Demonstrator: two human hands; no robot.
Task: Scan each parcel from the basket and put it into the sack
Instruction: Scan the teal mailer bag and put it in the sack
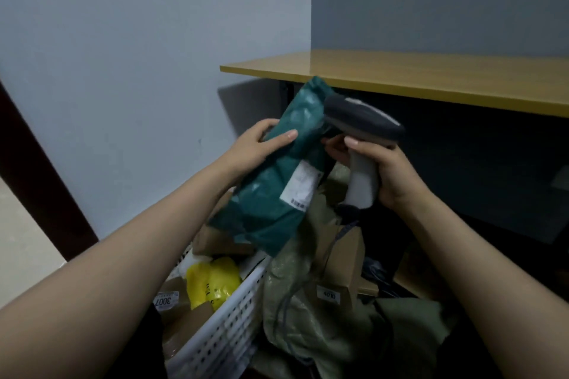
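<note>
**While one is scanned, more wait**

As the left hand [261, 144] grips a green parcel [271, 194] above the basket [228, 323], the right hand [385, 172] curls round the scanner [363, 123]. Parcels [212, 281] lie in the basket; the sack [308, 317] beside it seems to hold boxes [338, 271].

Teal labelled parcel [264, 203], tilted, beside grey scanner [365, 124]

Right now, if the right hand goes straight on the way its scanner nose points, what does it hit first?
Probably the teal mailer bag the left hand grips: the scanner in the right hand seems aimed left at it. Gap unclear.
</note>
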